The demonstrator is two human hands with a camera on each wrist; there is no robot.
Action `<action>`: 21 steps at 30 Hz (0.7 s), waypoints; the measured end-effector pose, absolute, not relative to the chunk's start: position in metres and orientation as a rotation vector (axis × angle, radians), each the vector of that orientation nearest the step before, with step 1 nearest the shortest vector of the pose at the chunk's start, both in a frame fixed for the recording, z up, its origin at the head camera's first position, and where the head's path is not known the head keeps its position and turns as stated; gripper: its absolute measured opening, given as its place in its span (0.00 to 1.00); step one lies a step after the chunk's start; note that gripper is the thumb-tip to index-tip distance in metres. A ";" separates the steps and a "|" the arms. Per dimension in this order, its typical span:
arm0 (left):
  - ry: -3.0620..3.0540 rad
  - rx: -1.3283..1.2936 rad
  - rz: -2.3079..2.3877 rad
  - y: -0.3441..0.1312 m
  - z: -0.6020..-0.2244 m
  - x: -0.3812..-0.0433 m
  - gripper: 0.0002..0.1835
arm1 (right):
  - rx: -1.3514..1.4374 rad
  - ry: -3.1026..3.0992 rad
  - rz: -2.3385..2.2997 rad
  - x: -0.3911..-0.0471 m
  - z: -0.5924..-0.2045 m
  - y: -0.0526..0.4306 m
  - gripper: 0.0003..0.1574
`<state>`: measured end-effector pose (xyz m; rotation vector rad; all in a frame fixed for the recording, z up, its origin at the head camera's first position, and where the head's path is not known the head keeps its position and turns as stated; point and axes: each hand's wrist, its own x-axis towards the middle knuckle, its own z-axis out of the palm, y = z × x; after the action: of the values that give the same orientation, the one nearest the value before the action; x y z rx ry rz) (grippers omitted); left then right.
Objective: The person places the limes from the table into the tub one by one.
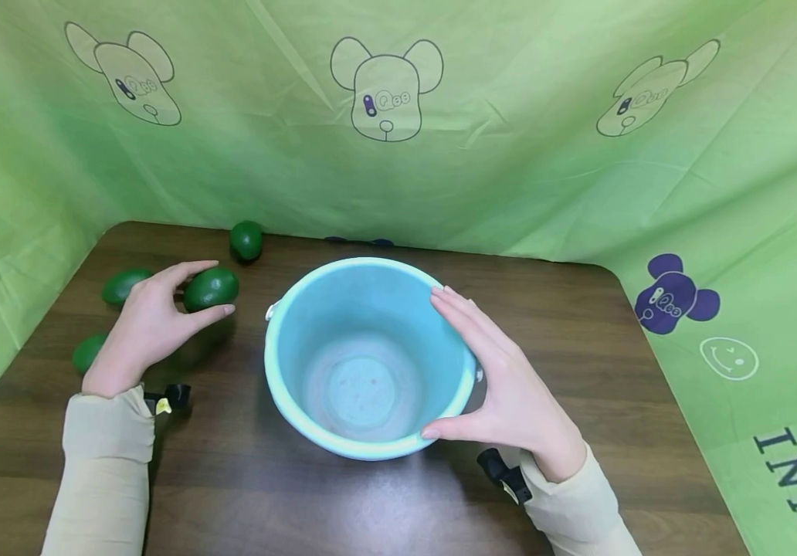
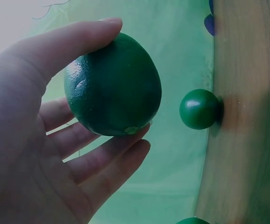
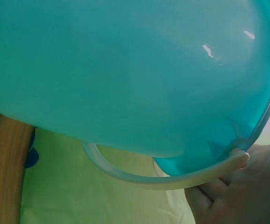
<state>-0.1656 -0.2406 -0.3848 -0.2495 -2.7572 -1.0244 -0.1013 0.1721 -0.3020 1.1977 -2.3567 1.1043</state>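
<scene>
In the head view, my left hand [image 1: 148, 324] holds a smooth dark green avocado [image 1: 212, 289] between thumb and fingers, left of the bucket. The left wrist view shows the thumb over one side of this avocado [image 2: 116, 88] and fingertips against the other, a small pale stem spot low on its skin. A light blue bucket [image 1: 371, 301] stands upright mid-table, its inner bottom visible. My right hand [image 1: 503, 378] grips the bucket's right side, thumb at the near rim and fingers at the far right rim. Up close, the right wrist view has the bucket's wall [image 3: 102, 79] filling most of it.
Another avocado [image 1: 245, 240] lies by the table's back edge. Two more, one avocado [image 1: 125, 286] behind the left hand and one avocado [image 1: 89, 354] partly covered by the wrist, lie at left. Green printed cloth [image 1: 510, 177] rises behind the brown table [image 1: 232, 494].
</scene>
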 end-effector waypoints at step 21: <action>-2.570 -0.253 -1.056 -0.232 -0.373 -0.161 0.35 | 1.120 -2.478 1.100 -0.102 -0.309 0.177 0.76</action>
<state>-0.1608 -0.2325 -0.3735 -0.2534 -2.5695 -1.0558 -0.1022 0.1770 -0.3094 1.1200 -2.4784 1.1002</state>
